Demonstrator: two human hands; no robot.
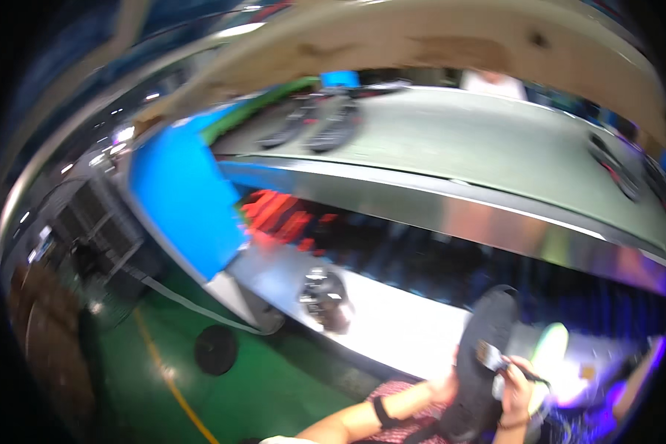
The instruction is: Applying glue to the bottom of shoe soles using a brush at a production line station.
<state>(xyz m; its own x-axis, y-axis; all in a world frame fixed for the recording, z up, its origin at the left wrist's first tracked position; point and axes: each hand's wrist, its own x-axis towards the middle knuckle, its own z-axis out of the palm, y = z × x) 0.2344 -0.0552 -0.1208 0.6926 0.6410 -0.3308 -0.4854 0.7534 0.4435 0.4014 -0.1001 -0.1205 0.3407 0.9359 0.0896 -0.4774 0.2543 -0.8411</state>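
Observation:
My left hand (444,383) grips a dark shoe sole (488,322) by its left edge, tilted upright over the front of the white shelf. My right hand (518,388) is closed round the handle of a small flat brush (488,357). The brush's pale metal band and bristles lie over the face of the sole, and I cannot tell whether they touch it. Just right of the sole, a second sole-shaped piece (551,348) glows green-white under bright light. A shiny metal container (325,298) stands on the white shelf (403,333) to the left.
Behind the shelf a grey-green conveyor belt (451,133) carries dark shoes (337,126) on the left and another dark shoe (616,166) at right. Blurred red pieces (277,214) lie near the blue panel (181,196). A black round disc (216,349) rests on the green floor.

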